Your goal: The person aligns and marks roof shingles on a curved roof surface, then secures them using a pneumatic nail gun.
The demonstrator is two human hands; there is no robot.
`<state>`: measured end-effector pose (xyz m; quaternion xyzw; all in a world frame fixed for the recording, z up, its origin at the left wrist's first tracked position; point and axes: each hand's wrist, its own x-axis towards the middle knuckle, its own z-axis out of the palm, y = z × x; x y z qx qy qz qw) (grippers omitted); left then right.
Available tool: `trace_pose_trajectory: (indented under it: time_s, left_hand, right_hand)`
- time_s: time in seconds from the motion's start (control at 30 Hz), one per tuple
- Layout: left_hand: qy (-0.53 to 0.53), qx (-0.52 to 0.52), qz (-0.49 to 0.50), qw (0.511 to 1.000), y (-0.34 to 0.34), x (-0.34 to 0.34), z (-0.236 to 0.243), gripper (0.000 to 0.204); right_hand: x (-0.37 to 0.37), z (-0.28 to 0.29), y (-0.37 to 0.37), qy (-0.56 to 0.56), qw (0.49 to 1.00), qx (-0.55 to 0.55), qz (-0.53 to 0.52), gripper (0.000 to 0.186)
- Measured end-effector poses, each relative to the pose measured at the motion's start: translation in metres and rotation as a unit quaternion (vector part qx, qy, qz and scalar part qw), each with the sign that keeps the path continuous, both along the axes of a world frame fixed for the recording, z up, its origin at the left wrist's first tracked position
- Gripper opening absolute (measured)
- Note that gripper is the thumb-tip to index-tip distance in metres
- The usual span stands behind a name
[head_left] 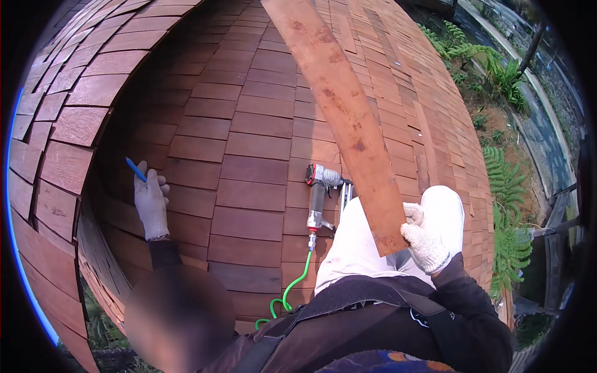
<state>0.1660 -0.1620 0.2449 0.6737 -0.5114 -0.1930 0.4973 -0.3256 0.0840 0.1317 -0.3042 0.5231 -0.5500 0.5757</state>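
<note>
The long, flat, reddish-brown wooden board with dark smudges [348,118] slants across in front of the person, its near end over the light-coloured trousers [348,248]. The white-gloved right hand [427,245] has its fingers closed on the edge near that end. Over at the left, the white-gloved left hand [151,199] reaches out above the shaded shingles, fingers curled around a slim blue marking stick [135,168]. Between the hands, a grey-and-red air nailer [318,198] with a bright green hose [300,278] lies on the reddish wooden shingle roof [249,174]. Green ferns [507,180] grow beyond, to the right.
</note>
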Motion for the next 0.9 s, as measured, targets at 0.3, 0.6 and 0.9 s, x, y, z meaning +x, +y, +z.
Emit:
trace_pose_trajectory:
  time_s: [0.3, 0.6, 0.9]
  left_hand:
    - [0.362, 0.253, -0.458, 0.771, 0.032, -0.267, -0.058, 0.064]
    - [0.467, 0.144, -0.438, 0.754, 0.091, -0.283, -0.123, 0.107]
    - [0.418, 0.165, -0.448, 0.773, 0.112, -0.322, -0.113, 0.099]
  right_hand:
    - [-0.008, -0.038, 0.013, -0.015, 0.998, 0.004, 0.067, 0.047]
    - [-0.02, -0.037, 0.026, 0.293, 0.933, -0.032, 0.205, 0.044]
    - [-0.078, -0.012, -0.006, 0.157, 0.96, -0.167, 0.162, 0.05]
